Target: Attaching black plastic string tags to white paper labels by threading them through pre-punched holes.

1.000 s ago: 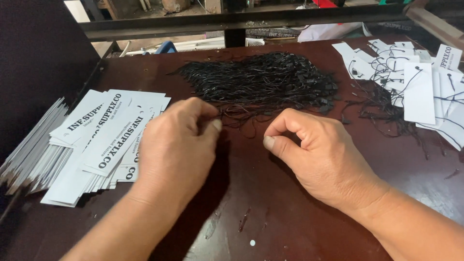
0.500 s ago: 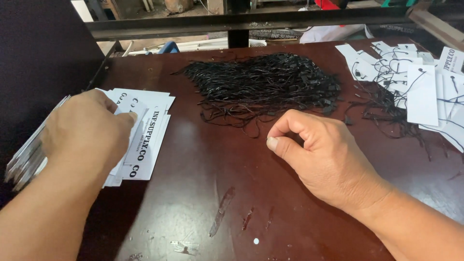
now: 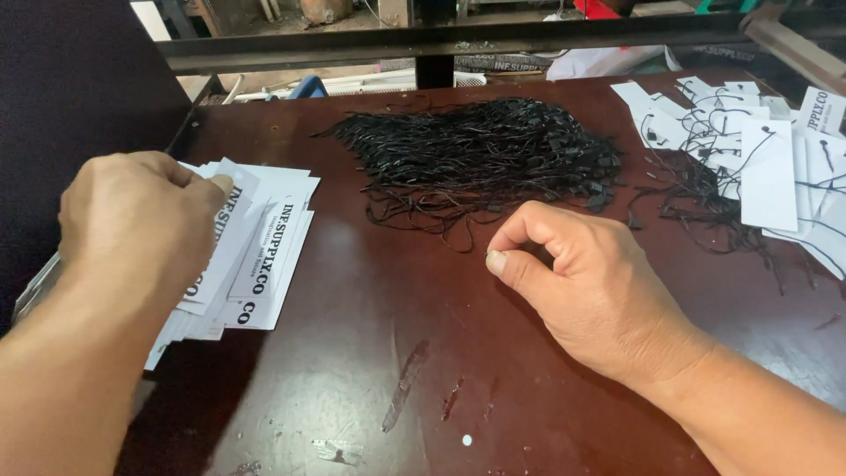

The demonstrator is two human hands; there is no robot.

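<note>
1. My left hand [image 3: 132,225] is curled down over the top of the fanned stack of white tags [image 3: 256,256], fingers drawn together on the uppermost card, its corner sticking up past my knuckles. How firmly the card is held I cannot tell, since my own hand hides the fingertips.

2. My right hand [image 3: 590,291] rests on the dark red table [image 3: 370,353], thumb and forefinger pressed together. Whether a black string sits in that pinch is too fine to make out; it lies just below the loose edge of the heap of black strings [image 3: 485,150].

3. What has changed: a second ago both hands were close together at the middle of the table, in front of the heap. Since then my left hand has gone out to the tag stack, while my right has stayed almost where it was. I judge that one piece is done with and my left is fetching a fresh tag.

4. Further out, on the right, lie tags already strung [image 3: 767,150], spread loose with their black loops tangled over them.

5. Hidden or cut off: the strung tags run off the right edge, and my left forearm covers the near end of the stack.
</note>
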